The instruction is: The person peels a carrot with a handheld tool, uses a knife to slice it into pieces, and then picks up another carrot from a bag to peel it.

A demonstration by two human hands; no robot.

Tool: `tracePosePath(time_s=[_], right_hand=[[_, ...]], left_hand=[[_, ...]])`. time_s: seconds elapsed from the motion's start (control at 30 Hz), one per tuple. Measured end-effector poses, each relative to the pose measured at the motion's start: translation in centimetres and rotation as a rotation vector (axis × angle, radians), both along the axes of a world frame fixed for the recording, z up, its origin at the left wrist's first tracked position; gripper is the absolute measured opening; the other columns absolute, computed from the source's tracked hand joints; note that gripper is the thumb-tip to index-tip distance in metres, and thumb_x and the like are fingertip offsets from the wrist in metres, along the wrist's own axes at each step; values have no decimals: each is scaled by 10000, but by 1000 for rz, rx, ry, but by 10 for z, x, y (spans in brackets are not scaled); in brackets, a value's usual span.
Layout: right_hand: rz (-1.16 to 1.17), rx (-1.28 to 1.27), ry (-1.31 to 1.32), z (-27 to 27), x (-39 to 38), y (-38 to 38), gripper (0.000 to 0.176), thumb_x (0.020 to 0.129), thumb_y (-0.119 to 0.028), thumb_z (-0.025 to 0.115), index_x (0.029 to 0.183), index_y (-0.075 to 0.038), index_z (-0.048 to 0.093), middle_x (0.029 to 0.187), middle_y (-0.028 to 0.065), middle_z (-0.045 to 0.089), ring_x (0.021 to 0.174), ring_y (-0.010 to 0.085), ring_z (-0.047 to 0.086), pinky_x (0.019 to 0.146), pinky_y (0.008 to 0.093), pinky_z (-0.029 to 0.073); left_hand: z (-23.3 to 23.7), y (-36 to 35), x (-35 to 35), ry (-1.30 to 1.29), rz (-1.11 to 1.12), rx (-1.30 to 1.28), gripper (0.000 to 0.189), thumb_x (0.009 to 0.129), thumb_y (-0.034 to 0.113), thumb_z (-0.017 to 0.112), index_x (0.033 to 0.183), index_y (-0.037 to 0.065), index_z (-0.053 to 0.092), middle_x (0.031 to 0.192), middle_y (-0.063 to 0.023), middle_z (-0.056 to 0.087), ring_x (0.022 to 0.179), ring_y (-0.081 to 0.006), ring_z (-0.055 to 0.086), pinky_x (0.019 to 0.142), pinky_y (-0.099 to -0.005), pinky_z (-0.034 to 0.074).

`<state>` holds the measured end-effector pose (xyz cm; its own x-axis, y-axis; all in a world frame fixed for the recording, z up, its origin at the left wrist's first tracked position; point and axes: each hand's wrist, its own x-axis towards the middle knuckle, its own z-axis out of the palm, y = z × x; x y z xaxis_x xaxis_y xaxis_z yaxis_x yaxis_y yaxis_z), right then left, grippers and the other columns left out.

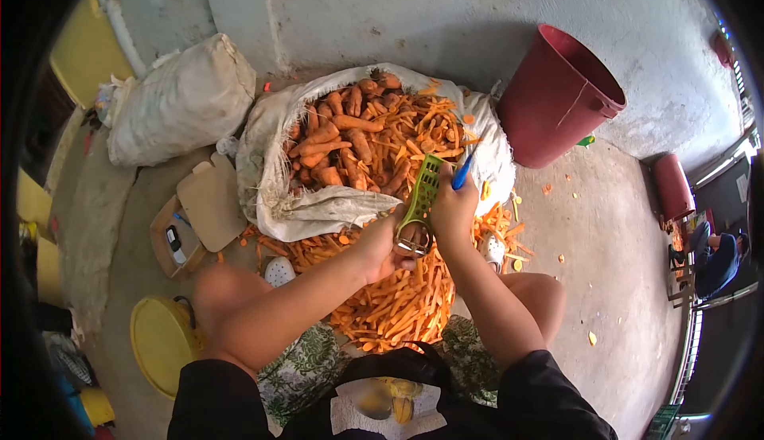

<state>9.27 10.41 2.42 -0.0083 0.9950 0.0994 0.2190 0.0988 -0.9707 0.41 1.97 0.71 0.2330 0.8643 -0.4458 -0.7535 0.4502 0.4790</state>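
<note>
My right hand (455,205) is closed round a blue handle (461,173), its fingers wrapped against it. Between my hands is a green peeler (425,189) with a slotted body and a metal blade at its lower end. My left hand (386,245) is closed on a carrot (413,237) under that blade; most of the carrot is hidden. Beyond my hands, an open white sack (278,216) holds whole carrots (350,134) and orange peelings. Below them, a heap of orange carrot strips (398,305) lies between my legs.
A red bucket (549,98) stands right of the sack, by the wall. At left are a full white sack (187,102), an open cardboard box (211,205) with a dark device, and a yellow lidded bucket (163,344). Another person (712,261) sits at far right.
</note>
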Motion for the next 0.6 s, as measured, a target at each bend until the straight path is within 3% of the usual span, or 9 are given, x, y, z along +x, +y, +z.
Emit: tracePosePath(time_s=[0.13,0.17,0.23,0.33,0.37,0.4,0.47,0.53,0.6], right_hand=[[-23,49,-43,-22,5,19,270,876,-205,504,667,-38,464,529,-34,394,479,58,327,434,237,281],[-143,64,-51,-33,13,40,264,881,-205,495,685,-28,479,532,-23,414,469,67,342,424,246,286],[-320,56,15,-35,39,73,254,884,-203,486,717,-14,508,542,-3,448,448,84,365,405,263,292],[-480,-72,34,-23,64,96,258,885,-216,462,807,6,569,593,41,516,476,119,445,460,295,356],[-390,-65,316,-27,62,91,252,884,-203,466,803,13,569,594,29,511,479,101,444,452,276,349],[-323,-75,322,-20,53,78,261,885,-218,470,789,8,557,579,13,487,469,87,425,435,259,340],[-132,-156,389,-3,32,39,254,887,-229,476,810,-6,567,566,-2,463,457,74,403,419,240,323],[-26,-233,383,-1,13,12,235,888,-228,482,770,-35,544,558,-21,440,452,61,385,411,226,312],[37,-133,263,1,5,-7,234,889,-211,483,715,-55,491,542,-36,405,457,53,365,413,227,305]], left_hand=[[-3,1,1,133,-59,-30,364,925,434,277,894,122,462,662,3,455,517,-103,403,416,-238,301],[-4,-4,2,132,-62,-34,364,925,434,277,894,122,462,662,3,455,517,-103,403,416,-238,301],[0,-20,4,142,-331,43,407,927,440,256,927,78,441,685,-47,494,584,-128,471,424,-250,368],[14,-25,6,101,-260,139,414,924,438,272,952,57,429,700,-52,491,598,-127,478,436,-257,410],[8,-20,0,43,-230,126,408,923,435,282,986,57,422,717,-52,492,609,-128,483,465,-262,437],[9,-17,-4,142,-188,99,409,922,440,279,999,64,419,719,-49,492,621,-137,483,512,-270,444],[7,-15,-4,99,-102,-73,398,924,431,281,982,72,443,729,-49,500,632,-147,483,533,-280,425],[0,-15,-3,6,-71,-47,395,925,424,281,971,74,459,742,-53,512,636,-155,485,527,-283,411],[-4,-13,-1,-88,-40,-19,394,927,417,282,960,76,475,756,-57,524,640,-163,488,520,-285,396]])
